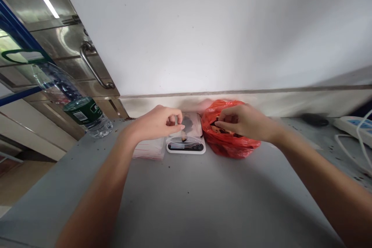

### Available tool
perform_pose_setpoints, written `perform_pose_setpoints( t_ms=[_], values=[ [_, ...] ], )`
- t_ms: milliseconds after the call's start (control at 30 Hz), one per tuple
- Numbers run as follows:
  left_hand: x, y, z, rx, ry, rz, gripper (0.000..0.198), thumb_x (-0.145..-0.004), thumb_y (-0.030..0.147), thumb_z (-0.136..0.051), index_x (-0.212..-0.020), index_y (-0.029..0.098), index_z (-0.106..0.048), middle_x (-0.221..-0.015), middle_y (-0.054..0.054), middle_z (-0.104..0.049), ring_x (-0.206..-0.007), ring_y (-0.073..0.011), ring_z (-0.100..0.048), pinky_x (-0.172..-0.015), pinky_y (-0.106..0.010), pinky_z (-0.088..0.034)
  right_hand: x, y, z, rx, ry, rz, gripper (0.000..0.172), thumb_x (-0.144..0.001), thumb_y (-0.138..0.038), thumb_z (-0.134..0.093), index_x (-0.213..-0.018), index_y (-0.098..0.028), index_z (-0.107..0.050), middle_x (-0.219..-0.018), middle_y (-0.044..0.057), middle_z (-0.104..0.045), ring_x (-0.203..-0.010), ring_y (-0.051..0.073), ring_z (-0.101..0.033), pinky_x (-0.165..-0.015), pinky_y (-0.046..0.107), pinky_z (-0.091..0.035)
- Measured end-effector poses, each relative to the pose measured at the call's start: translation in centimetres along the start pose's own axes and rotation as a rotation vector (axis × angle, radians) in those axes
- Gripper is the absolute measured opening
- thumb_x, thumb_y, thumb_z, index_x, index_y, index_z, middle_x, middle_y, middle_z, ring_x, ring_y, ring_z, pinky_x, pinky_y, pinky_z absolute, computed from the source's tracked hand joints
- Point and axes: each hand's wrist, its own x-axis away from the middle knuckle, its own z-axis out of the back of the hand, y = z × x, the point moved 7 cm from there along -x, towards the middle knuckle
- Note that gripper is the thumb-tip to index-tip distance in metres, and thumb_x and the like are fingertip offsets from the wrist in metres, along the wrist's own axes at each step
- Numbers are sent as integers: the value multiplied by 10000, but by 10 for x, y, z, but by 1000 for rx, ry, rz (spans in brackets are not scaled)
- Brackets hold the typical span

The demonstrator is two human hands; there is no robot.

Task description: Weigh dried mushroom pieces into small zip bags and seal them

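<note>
My left hand is curled, its thumb and fingertips pinched at the edge of a clear plastic bag lying on a small white scale. A small dark piece sits just below those fingertips. My right hand reaches into a red plastic bag right of the scale, fingers pinched among dark pieces inside. What those fingers hold is too small to make out.
A stack of clear zip bags lies left of the scale. A plastic water bottle lies at the table's back left, by a steel cabinet handle. A white power strip with cables is at right. Grey tabletop stretches toward me.
</note>
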Motion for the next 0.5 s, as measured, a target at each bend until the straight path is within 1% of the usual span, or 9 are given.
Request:
perform_pose_setpoints(
  t_ms=[133,267,433,500],
  values=[
    [-2,-3,-3,-11,-29,9,184,-897,368,-559,-802,215,-595,-647,25,-547,-607,-154,-492,-569,-274,-294,-1,2,-2,15,-12,18,308,-830,-422,-510,-579,-244,-518,-546,-14,-535,-521,149,-426,-519,303,-336],
    [-1,-2,-2,-28,-6,3,186,-898,358,-550,-805,208,-609,-653,17,-554,-591,-151,-486,-558,-269,-296,-1,4,-4,39,-27,4,284,-836,-411,-524,-609,-245,-570,-565,-15,-559,-528,152,-443,-519,302,-351],
    [-1,-2,-4,-6,-37,4,149,-864,336,-573,-820,204,-627,-661,7,-592,-587,-156,-499,-558,-263,-334,-1,2,-4,53,-50,4,351,-858,-443,-517,-571,-243,-529,-521,-16,-495,-520,149,-399,-518,301,-351],
    [-1,-4,-4,0,-46,17,134,-848,332,-591,-820,206,-626,-666,6,-600,-595,-160,-506,-562,-263,-342,-1,2,-5,56,-47,5,356,-860,-446,-520,-568,-242,-527,-520,-11,-499,-515,151,-394,-519,304,-367]
  ],
)
